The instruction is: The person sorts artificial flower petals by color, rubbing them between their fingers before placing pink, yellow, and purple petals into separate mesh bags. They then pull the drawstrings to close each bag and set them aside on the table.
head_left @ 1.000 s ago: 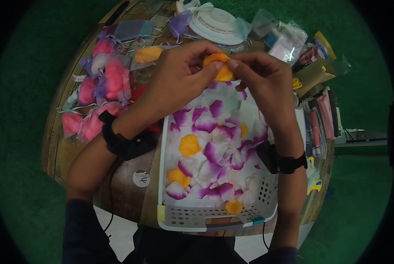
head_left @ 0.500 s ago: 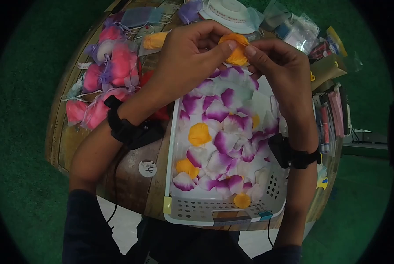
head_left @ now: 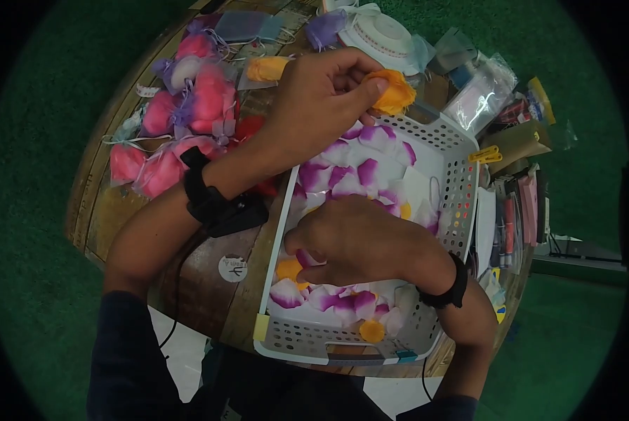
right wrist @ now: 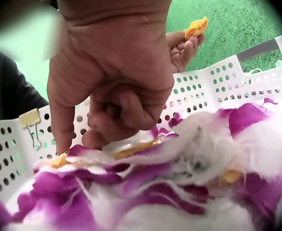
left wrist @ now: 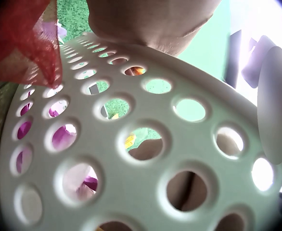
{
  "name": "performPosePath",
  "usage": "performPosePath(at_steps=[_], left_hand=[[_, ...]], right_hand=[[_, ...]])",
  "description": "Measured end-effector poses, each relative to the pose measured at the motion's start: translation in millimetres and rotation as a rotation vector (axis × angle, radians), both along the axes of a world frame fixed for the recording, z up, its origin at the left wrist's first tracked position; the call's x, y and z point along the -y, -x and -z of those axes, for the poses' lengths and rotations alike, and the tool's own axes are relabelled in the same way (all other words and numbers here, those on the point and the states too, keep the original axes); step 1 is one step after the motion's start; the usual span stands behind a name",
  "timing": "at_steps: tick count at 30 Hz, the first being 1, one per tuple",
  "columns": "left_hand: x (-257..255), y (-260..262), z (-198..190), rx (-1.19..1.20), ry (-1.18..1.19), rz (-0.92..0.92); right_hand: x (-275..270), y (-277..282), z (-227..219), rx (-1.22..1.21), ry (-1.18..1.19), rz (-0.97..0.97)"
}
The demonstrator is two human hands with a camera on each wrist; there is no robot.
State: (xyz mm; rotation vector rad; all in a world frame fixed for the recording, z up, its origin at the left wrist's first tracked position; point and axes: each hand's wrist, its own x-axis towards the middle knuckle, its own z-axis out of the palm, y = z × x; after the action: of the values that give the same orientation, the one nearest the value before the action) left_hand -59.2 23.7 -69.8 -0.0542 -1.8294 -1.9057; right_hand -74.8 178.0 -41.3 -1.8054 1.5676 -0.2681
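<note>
My left hand point(head_left: 321, 102) pinches a small bunch of orange artificial petals point(head_left: 393, 92) between thumb and fingers, over the far side of the white basket point(head_left: 275, 259). The bunch point(right wrist: 197, 27) also shows at the top of the right wrist view. Down inside the basket, my right hand point(head_left: 360, 242) reaches to the left over purple-and-white petals point(head_left: 286, 293). Its thumb and forefinger stand apart, tips right at the petals, near an orange petal point(right wrist: 59, 161); the other fingers are curled. In the left wrist view the holed basket wall point(left wrist: 131, 115) covers most of the scene.
Pink-filled mesh pouches point(head_left: 213, 98) lie left of the basket. A ribbon roll point(head_left: 378, 35) and clear plastic packets point(head_left: 481, 95) are at the back. A yellow clip point(head_left: 486, 154) sits on the right rim, with books point(head_left: 528, 200) beside it. A single orange petal point(head_left: 372, 330) lies near the front.
The right hand has let go of the orange petals and moved down into the basket. The left hand keeps hold of the bunch, which now shows more fully.
</note>
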Motion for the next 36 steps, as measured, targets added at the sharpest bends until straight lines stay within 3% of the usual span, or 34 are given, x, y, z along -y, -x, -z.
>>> performPosePath(at_steps=[7, 11, 13, 14, 17, 18, 20, 23, 26, 34, 36], left_hand=[[-3, 1, 1, -0.065, -0.004, -0.039], [0, 0, 2, -0.044, -0.003, -0.017], [1, -1, 2, -0.026, 0.015, 0.006], [1, -2, 1, -0.004, 0.016, 0.0], [1, 1, 4, -0.025, 0.008, -0.016], [0, 2, 5, -0.045, 0.0, -0.027], [1, 1, 0, -0.066, 0.003, -0.029], [-1, -3, -1, 0.004, -0.034, 0.052], [-3, 3, 4, -0.067, 0.005, -0.039], [-1, -3, 0, -0.013, 0.124, -0.006], [-2, -4, 0, 0.004, 0.139, 0.027]], right_hand=[[1, 0, 17, 0.01, -0.037, -0.053], [2, 12, -4, 0.066, -0.061, -0.07], [-3, 22, -16, 0.327, 0.054, -0.028], [-5, 27, -22, 0.318, 0.048, -0.02], [-16, 44, -35, 0.687, 0.28, 0.295], [-18, 47, -39, 0.67, 0.281, 0.295], [-21, 51, -43, 0.766, 0.395, 0.613], [-16, 60, -32, 0.622, 0.443, 0.797], [-13, 72, -16, 0.436, 0.527, 0.819], [-10, 72, -12, 0.241, 0.694, 0.956], [-11, 72, -13, 0.057, 0.691, 0.996]])
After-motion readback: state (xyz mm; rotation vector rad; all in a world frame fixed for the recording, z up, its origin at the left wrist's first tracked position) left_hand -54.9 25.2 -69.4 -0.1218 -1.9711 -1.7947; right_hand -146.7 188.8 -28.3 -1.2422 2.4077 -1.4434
